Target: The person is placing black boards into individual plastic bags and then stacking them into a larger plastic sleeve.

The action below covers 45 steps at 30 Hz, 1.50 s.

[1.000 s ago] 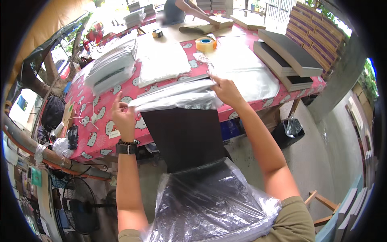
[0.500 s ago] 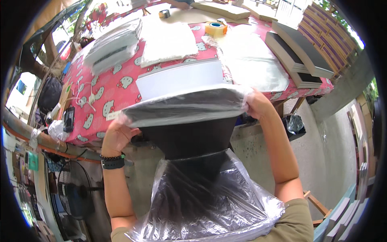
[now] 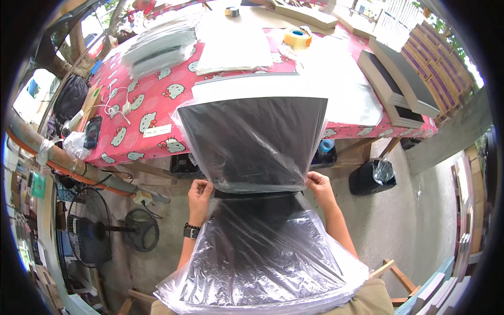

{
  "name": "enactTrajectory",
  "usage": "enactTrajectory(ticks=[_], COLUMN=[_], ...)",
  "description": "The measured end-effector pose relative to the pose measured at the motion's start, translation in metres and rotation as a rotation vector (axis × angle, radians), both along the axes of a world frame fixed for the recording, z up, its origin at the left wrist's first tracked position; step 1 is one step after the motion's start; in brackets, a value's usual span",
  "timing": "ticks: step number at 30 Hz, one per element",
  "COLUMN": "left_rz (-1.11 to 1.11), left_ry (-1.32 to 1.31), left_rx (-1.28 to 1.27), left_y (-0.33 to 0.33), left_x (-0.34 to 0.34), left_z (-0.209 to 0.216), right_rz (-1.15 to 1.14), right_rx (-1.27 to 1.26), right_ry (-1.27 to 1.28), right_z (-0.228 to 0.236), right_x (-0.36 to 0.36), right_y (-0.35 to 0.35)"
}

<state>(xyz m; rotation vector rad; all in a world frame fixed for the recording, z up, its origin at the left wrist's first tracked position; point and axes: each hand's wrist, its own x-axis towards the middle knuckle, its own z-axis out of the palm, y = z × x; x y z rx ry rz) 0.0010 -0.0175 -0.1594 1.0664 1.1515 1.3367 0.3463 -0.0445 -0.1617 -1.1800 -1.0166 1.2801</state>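
Note:
A large black cover [image 3: 251,140] stretches from my lap to the table edge in front of me. Clear plastic sleeves wrap both its upper and lower parts; the shiny lower sleeve [image 3: 257,257] lies over my lap. Near the middle, my left hand [image 3: 200,195] pinches the left corner of the upper plastic sleeve's edge. My right hand [image 3: 320,187] grips that same edge at its right corner, fingertips closed. Between the two sleeves runs a narrow uncovered black strip. A white sheet stack [image 3: 210,90] shows just beyond the cover's top edge.
The table [image 3: 119,134] has a pink patterned cloth. On it lie plastic-wrapped stacks [image 3: 160,50], clear sleeves [image 3: 353,100], a tape roll [image 3: 297,38], dark-covered books [image 3: 404,86] and a phone [image 3: 92,132]. A fan [image 3: 89,227] stands at left, a black bin [image 3: 371,177] at right.
Both hands have drawn the upper plastic sleeve's edge down toward me over the black cover, from near its top to the middle. The hands are now closer together.

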Motion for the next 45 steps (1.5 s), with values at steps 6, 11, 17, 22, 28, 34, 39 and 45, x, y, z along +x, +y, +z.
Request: enactTrajectory(ticks=[6,11,17,22,28,34,39,45], left_rz=[0.01,-0.275,-0.436,-0.308,-0.072,-1.331,-0.48,-0.324], left_ry=[-0.029,0.304,-0.246,0.412,0.308,0.711,0.879,0.608], left_rx=[0.108,-0.007,-0.596,-0.523,-0.174,0.1,-0.335,-0.465], left_y=[-0.022,-0.04,-0.038,-0.007,-0.007,-0.018,-0.009,-0.007], left_x=[-0.012,-0.051,-0.058,-0.065,-0.046,-0.007,-0.029,-0.03], left_z=[0.015,0.025,-0.028,-0.115,-0.007,0.072,-0.029,-0.062], right_rz=[-0.018,0.036,0.191,0.052,0.171,1.129,0.279,-0.05], right_rx=[0.198,0.119,-0.381,-0.249,-0.06,0.261,-0.464,-0.286], right_ry=[-0.167,-0.182,-0.019,-0.347,-0.097,-0.285,-0.745,-0.725], right_z=[0.039,0.053,-0.004,-0.068,0.052,0.075,-0.018,-0.033], right_x=[-0.01,-0.002,0.014,0.016,-0.002,-0.037,0.013,0.007], right_y=[-0.023,-0.051,-0.038,-0.01,-0.015,-0.032,-0.017,-0.012])
